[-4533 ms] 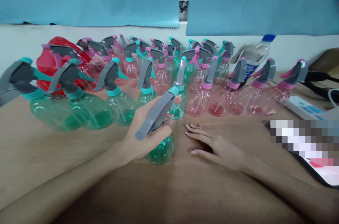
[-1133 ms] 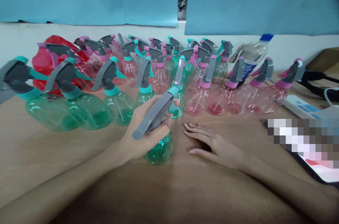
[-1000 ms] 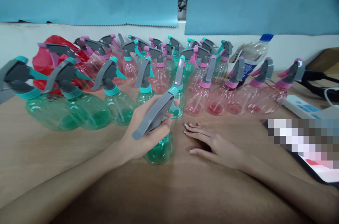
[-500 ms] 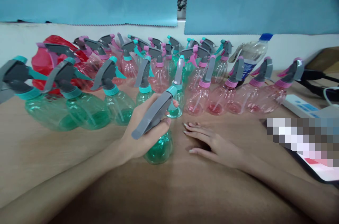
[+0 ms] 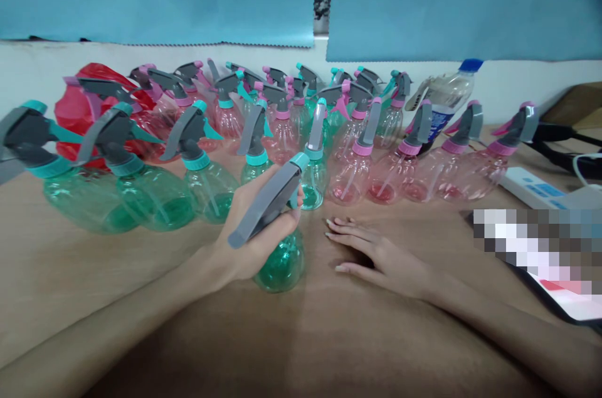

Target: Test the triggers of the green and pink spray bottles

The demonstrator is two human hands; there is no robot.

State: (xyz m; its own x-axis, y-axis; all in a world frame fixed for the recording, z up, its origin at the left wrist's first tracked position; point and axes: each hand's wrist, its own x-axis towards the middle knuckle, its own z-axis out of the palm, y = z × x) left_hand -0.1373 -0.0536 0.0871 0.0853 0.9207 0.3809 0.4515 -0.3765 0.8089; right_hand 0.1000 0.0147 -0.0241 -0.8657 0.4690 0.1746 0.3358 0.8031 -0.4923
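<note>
My left hand [image 5: 251, 229] is wrapped round the neck of a green spray bottle [image 5: 281, 263], which stands on the table with its grey head pointing away from me. Part of its teal trigger shows by the fingers; the collar is hidden by the hand. My right hand [image 5: 371, 254] lies on the table with its fingers stretched out, to the right of the bottle and apart from it. Just beyond stands another green spray bottle [image 5: 312, 182]. Green bottles [image 5: 214, 191] stand to its left and pink bottles [image 5: 350, 178] to its right.
More spray bottles crowd the back by the wall, beside a red plastic bag [image 5: 78, 109]. A clear drink bottle [image 5: 454, 91] with a blue cap leans at the back right. A white power strip [image 5: 531, 187] and a blurred-out flat device [image 5: 574, 304] lie on the right.
My left hand has shifted slightly left on the spray bottle, whose head has turned or tilted a little left; more of the trigger shows. My right hand has stayed still.
</note>
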